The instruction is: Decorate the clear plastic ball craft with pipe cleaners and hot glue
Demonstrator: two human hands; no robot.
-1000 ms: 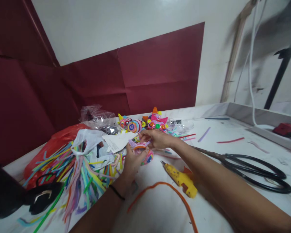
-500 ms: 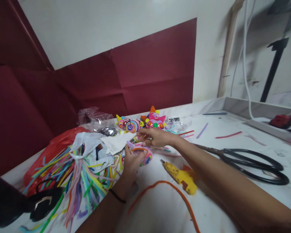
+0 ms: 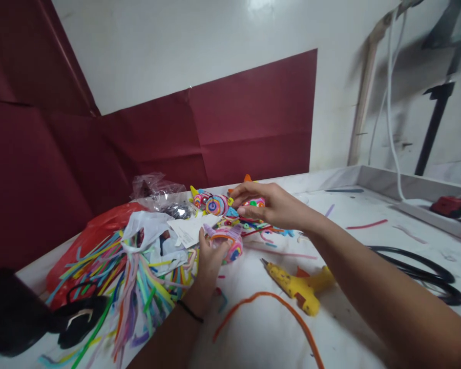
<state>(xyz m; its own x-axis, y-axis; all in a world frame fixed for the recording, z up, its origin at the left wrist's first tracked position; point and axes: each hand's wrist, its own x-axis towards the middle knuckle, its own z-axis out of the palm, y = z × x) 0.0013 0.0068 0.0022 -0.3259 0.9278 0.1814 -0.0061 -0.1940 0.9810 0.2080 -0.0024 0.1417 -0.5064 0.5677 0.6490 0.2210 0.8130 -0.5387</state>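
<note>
Holding a coiled multicolour ornament [image 3: 226, 242] in a closed grip, the left hand [image 3: 209, 259] keeps it just above the white table [image 3: 269, 328], beside the white paper slip [image 3: 190, 229]. The right hand [image 3: 271, 205] curls over a second finished ornament [image 3: 253, 204] in the cluster at the back, fingers closed around it. Several ornaments [image 3: 213, 204] stand completed there. The one in the left hand looks largely wound. Judged unfinished: a heap of loose coloured strips [image 3: 138, 277], an orange strip [image 3: 269, 302] and the yellow glue gun [image 3: 297, 284] lie unused. Black scissors [image 3: 426, 277] rest near the right forearm.
</note>
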